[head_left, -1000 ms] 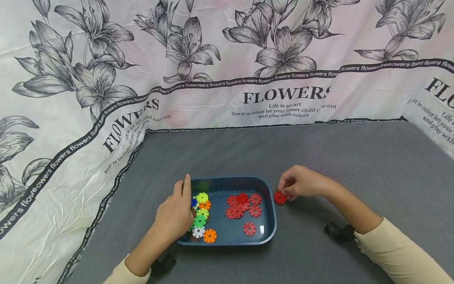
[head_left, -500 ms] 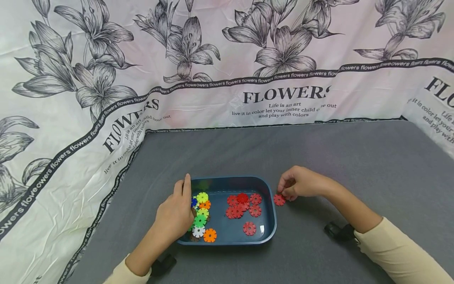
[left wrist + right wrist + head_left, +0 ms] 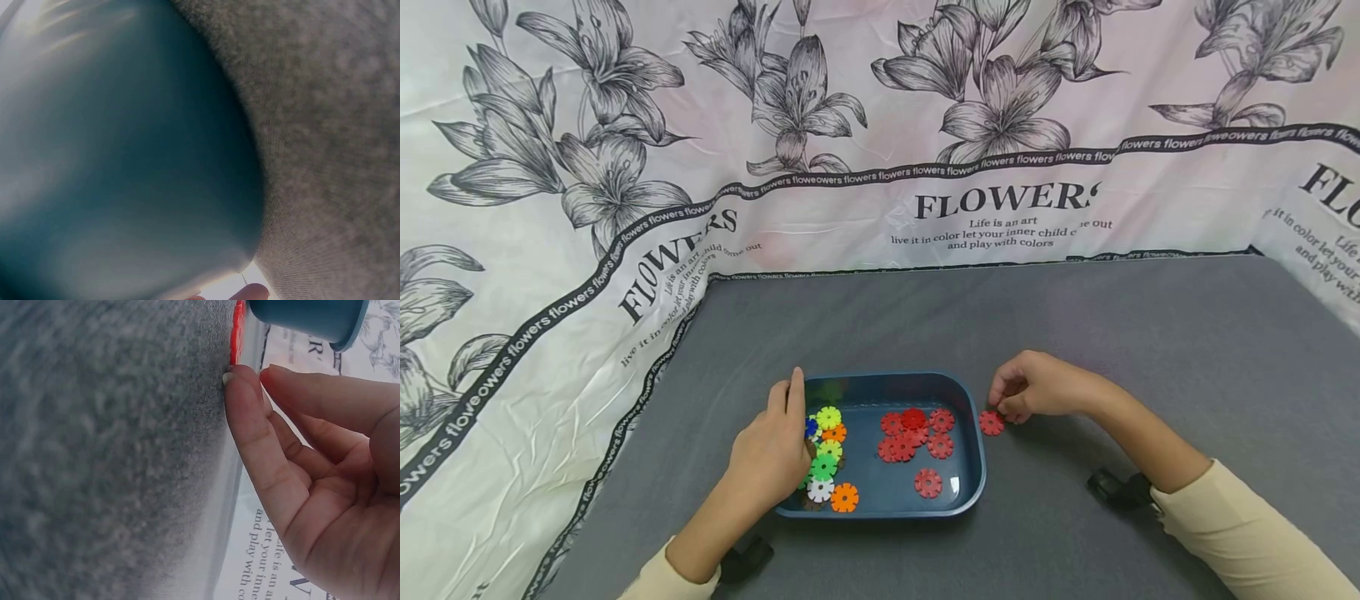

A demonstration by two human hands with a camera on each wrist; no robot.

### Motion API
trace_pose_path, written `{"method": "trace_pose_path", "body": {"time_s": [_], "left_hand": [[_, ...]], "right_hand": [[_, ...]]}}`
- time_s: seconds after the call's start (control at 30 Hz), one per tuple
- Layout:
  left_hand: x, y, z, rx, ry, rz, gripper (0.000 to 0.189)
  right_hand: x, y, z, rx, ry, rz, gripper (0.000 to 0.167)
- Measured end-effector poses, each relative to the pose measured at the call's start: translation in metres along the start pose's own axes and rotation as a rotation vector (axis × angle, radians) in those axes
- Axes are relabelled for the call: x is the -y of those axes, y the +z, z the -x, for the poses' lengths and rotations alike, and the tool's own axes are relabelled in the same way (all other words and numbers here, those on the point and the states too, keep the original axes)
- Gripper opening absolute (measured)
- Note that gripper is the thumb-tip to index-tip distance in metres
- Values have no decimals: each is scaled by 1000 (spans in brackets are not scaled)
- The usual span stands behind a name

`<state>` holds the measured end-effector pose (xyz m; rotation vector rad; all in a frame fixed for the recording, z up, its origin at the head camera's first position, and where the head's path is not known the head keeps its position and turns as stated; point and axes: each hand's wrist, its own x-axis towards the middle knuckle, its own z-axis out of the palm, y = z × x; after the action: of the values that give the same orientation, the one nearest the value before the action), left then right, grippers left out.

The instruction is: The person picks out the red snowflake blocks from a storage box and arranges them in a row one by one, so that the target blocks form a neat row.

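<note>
A dark blue tray (image 3: pixel 887 507) lies on the grey cloth. My left hand (image 3: pixel 771 454) grips its left end, index finger along the side and thumb at the inner edge. In the left wrist view the tray's outer wall (image 3: pixel 137 144) fills the left, with fingertips (image 3: pixel 251 292) at the bottom. Just outside the tray's right end, a red flower-shaped plastic disc (image 3: pixel 991 423) lies flat on the cloth. My right hand (image 3: pixel 1033 385) touches its edge with the fingertips; in the right wrist view the thumb (image 3: pixel 281 378) stands apart from the disc (image 3: pixel 236 337).
Inside the tray, several red discs (image 3: pixel 940 446) lie on the right. Mixed yellow, orange, green (image 3: pixel 823 466), white, blue and brown discs gather on the left, partly hidden by the left hand. A flower-printed cloth (image 3: pixel 820 225) hangs behind the grey surface (image 3: pixel 925 317).
The red disc beside the tray, brighter and slightly higher in the picture a second ago, has come down flat at my right fingertips. My left hand and the tray have stayed put.
</note>
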<state>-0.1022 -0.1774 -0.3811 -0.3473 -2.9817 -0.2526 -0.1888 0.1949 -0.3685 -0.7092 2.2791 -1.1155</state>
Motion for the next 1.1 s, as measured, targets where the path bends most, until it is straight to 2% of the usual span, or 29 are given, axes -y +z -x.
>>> {"method": "trace_pose_path", "body": {"time_s": [0.13,0.27,0.4,0.5,0.77,0.9,1.0,1.1], "left_hand": [[0,0,0,2,-3,-2,78],[0,0,1,2,2,3,79],[0,0,1,0,8,2,79],[0,1,0,-2,7,-5,79],[1,1,-1,4,7,-6,79],[1,1,0,4,9,-5,79],[1,1,0,6,7,-3,79],[1,1,0,6,5,-2,80]], "right_hand": [[4,1,1,-37,-15,72,11],[13,1,5,-99,-78,213,12],[29,-2,11,-161,-133,355,10],[42,-2,14,-192,-172,413,9],[78,23,16,-244,-312,539,19],[87,43,13,-222,-408,604,20],[90,57,8,-156,-445,610,17],[89,70,2,-70,-443,609,15]]}}
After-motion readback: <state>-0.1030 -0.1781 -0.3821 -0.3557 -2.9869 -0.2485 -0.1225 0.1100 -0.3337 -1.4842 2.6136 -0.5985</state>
